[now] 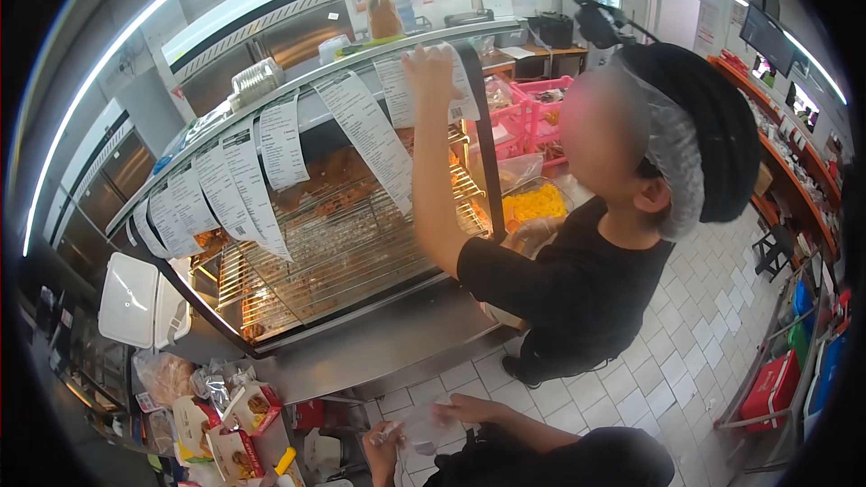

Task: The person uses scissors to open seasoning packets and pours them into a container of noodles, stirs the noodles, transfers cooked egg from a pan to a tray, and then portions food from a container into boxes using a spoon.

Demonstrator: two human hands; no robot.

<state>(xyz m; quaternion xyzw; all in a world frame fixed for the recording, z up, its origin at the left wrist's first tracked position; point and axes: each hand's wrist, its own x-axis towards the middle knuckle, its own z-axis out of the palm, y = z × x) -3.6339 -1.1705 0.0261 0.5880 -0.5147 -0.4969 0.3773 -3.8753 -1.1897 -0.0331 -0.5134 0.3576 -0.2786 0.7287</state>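
Observation:
A thin piece of clear plastic [427, 427], a bag or a glove, is stretched between my two hands at the bottom of the head view. My left hand [383, 445] pinches its left end, and my right hand [467, 410] holds its right end. Left of my hands, several open food boxes [233, 453] of red and white card hold fried-looking food. A yellow-handled tool [285, 461] lies beside them. Beyond is a heated glass display cabinet [338, 243] with wire racks and browned food; long printed slips [365, 135] hang along its top edge.
A co-worker [575, 284] in black, wearing a hairnet, stands at the cabinet's right end, one hand raised at the slips. A tray of yellow food [538, 201] and pink crates [534, 108] are behind. A steel counter ledge [379, 338] runs below the cabinet; a red box [770, 385] sits right.

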